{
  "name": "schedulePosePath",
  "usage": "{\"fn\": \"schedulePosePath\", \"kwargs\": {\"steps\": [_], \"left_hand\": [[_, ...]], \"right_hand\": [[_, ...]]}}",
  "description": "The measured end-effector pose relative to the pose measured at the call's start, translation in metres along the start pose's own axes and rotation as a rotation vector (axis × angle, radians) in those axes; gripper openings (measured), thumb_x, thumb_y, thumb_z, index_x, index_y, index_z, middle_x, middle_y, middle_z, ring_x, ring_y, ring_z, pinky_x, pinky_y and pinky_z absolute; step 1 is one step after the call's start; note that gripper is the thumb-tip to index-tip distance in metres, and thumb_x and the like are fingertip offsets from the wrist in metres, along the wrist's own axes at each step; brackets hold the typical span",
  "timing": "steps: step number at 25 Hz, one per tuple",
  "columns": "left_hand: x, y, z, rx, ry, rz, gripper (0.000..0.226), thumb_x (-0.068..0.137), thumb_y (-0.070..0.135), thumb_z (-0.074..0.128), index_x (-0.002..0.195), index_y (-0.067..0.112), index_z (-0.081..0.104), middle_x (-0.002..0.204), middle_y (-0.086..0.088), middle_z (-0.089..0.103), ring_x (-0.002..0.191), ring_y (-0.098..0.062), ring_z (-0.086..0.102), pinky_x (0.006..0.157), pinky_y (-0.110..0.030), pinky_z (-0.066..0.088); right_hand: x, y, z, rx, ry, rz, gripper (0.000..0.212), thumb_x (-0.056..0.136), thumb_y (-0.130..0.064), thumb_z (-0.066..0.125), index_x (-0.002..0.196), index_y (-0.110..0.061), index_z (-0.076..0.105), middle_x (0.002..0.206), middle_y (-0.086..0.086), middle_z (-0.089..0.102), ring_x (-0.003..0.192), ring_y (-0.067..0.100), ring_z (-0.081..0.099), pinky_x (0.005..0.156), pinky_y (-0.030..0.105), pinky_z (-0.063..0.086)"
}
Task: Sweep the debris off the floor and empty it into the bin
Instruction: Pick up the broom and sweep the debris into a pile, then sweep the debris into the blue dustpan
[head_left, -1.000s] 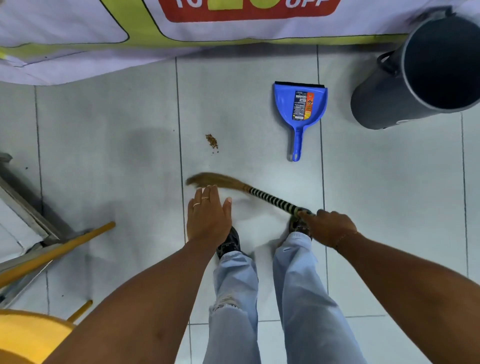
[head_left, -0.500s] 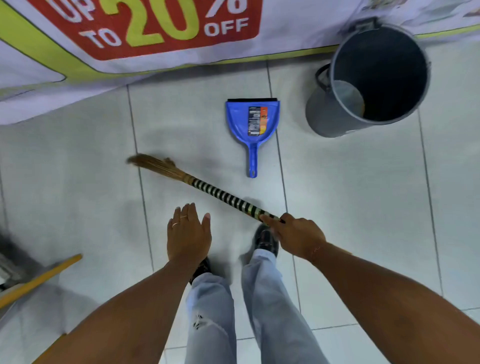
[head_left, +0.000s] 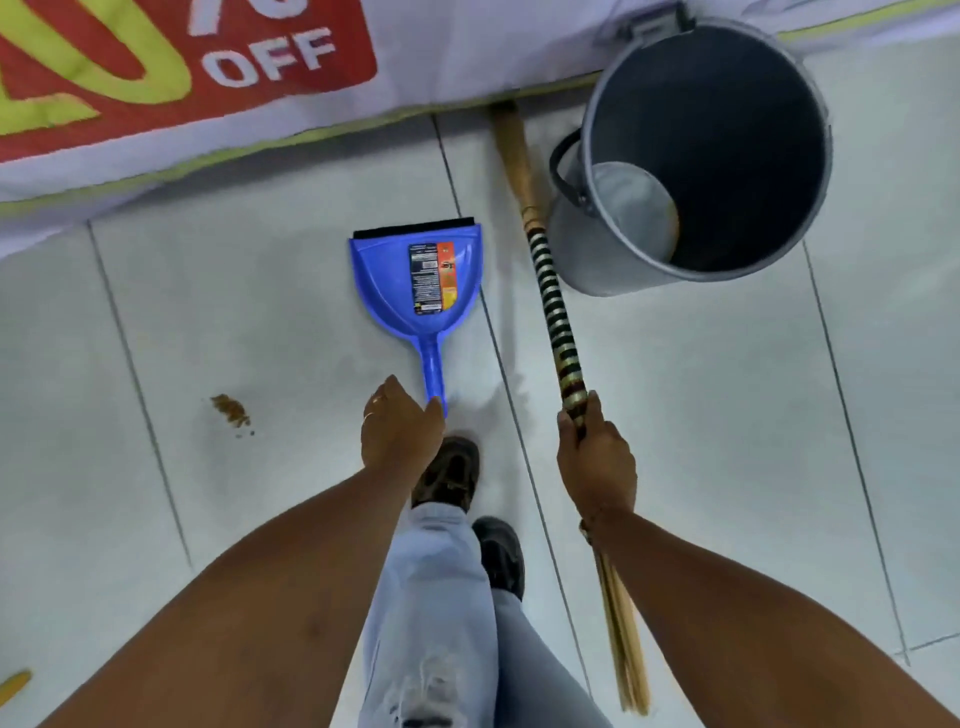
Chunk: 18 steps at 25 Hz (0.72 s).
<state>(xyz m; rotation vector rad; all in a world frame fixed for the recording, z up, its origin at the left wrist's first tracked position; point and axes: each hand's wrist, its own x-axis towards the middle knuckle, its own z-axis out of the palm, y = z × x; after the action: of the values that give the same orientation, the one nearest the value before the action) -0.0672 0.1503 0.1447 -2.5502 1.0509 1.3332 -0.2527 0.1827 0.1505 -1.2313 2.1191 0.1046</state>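
Right hand (head_left: 597, 457) fisted around striped broom (head_left: 553, 306) handle. Left hand (head_left: 397, 434) open, empty, fingertips at the tip of the blue dustpan (head_left: 415, 280) handle. Brown debris (head_left: 231, 409) on floor tile (head_left: 701, 415), left of the hand. Grey bin (head_left: 701, 150) upright, just right of broom.

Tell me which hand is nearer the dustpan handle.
Left. The left hand hovers open at the tip of the dustpan handle; the right hand is off to its right, gripping the broom.
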Motion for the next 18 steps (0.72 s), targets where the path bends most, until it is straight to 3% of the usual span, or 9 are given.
{"fn": "schedulePosePath", "kwargs": {"steps": [3,6,8,11,14,18], "left_hand": [[0.077,0.016,0.039,-0.034,0.018,-0.065,0.063,0.081,0.03,0.065,0.13,-0.002,0.039,0.135,-0.02,0.049,0.128,-0.037,0.045,0.104,-0.044,0.04],[0.143,0.016,0.089,-0.072,0.043,-0.181,0.077,0.077,0.031,0.07,0.136,0.0,0.031,0.138,-0.018,0.047,0.128,-0.036,0.046,0.106,-0.043,0.039],[0.167,0.011,0.112,-0.114,0.083,-0.26,0.07,0.08,0.027,0.066,0.135,0.002,0.031,0.136,-0.017,0.05,0.124,-0.036,0.05,0.104,-0.042,0.041],[0.175,0.0,0.12,-0.109,0.165,-0.239,0.046,0.085,0.017,0.056,0.127,0.005,0.043,0.128,-0.016,0.058,0.118,-0.034,0.055,0.099,-0.041,0.044],[0.158,-0.002,0.107,-0.133,0.189,-0.244,0.039,0.086,0.014,0.053,0.125,0.007,0.049,0.125,-0.015,0.059,0.116,-0.033,0.056,0.097,-0.04,0.045],[0.091,-0.02,0.061,-0.251,0.173,-0.408,0.045,0.082,0.011,0.057,0.125,0.005,0.046,0.128,-0.015,0.057,0.116,-0.035,0.056,0.1,-0.041,0.047]], "right_hand": [[0.055,-0.009,0.049,0.087,0.032,0.04,0.047,0.097,-0.036,0.041,0.138,-0.012,0.036,0.112,0.02,0.061,0.098,0.041,0.061,0.079,0.044,0.049],[0.103,-0.003,0.109,0.109,0.023,0.054,0.038,0.097,-0.027,0.044,0.127,-0.004,0.042,0.113,0.021,0.059,0.096,0.043,0.06,0.077,0.045,0.049],[0.12,0.005,0.134,0.114,0.006,0.052,0.035,0.096,-0.019,0.047,0.124,0.001,0.042,0.116,0.022,0.055,0.096,0.044,0.059,0.076,0.047,0.049],[0.124,0.011,0.15,0.121,-0.028,-0.007,0.034,0.089,-0.003,0.053,0.121,0.006,0.043,0.124,0.023,0.047,0.098,0.044,0.057,0.08,0.046,0.05],[0.105,0.005,0.144,0.162,-0.108,0.045,0.039,0.082,0.008,0.052,0.119,0.006,0.041,0.126,0.021,0.043,0.1,0.041,0.056,0.082,0.041,0.05],[0.042,-0.012,0.109,0.079,-0.195,-0.012,0.068,0.082,-0.003,0.055,0.142,-0.003,0.023,0.127,0.021,0.05,0.111,0.039,0.054,0.093,0.049,0.048]]}}
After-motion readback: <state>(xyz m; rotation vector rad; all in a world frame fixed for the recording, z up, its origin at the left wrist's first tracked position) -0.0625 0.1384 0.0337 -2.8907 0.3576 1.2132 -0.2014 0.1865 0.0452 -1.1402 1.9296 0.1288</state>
